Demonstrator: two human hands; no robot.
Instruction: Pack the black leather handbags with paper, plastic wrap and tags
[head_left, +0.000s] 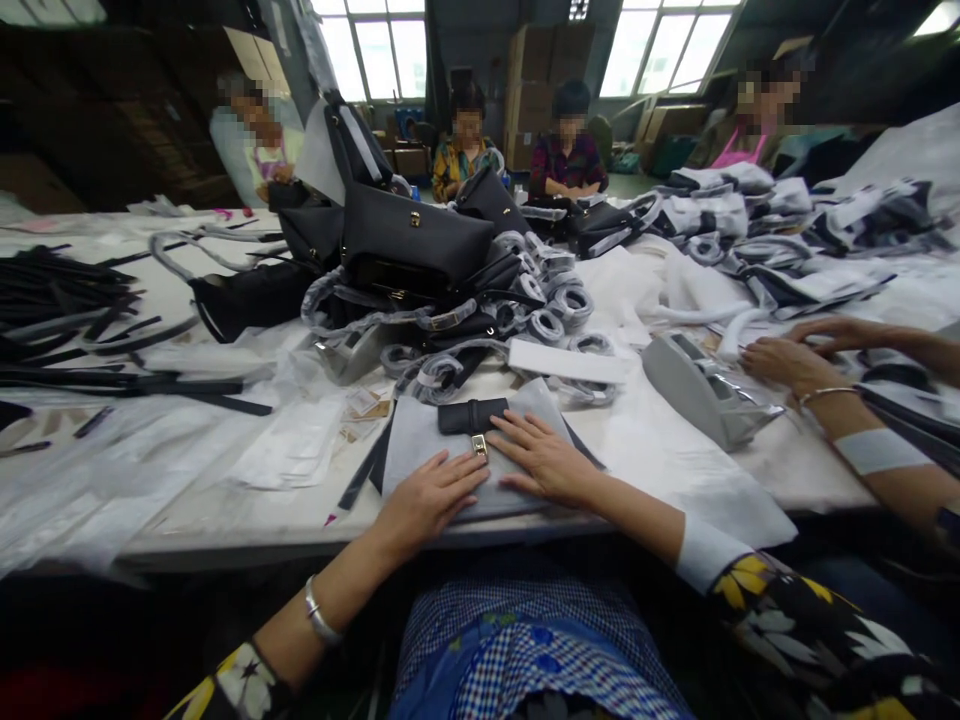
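Left hand (427, 497), right hand (545, 462): both flat, fingers spread, pressing grey wrap (420, 440) over bag at table (225, 515) edge, gripping nothing. Black strap (472, 414) with gold clasp (479, 446) lies on top, between fingertips. Step looks like smoothing wrap; next likely needs careful handling around clasp.

Four seated people across the table; one co-worker's pair of hands (795, 355) at right; two tape dispensers (705, 390); one standing black handbag (412, 245); one silver bracelet (319, 612); one gold clasp (478, 446).
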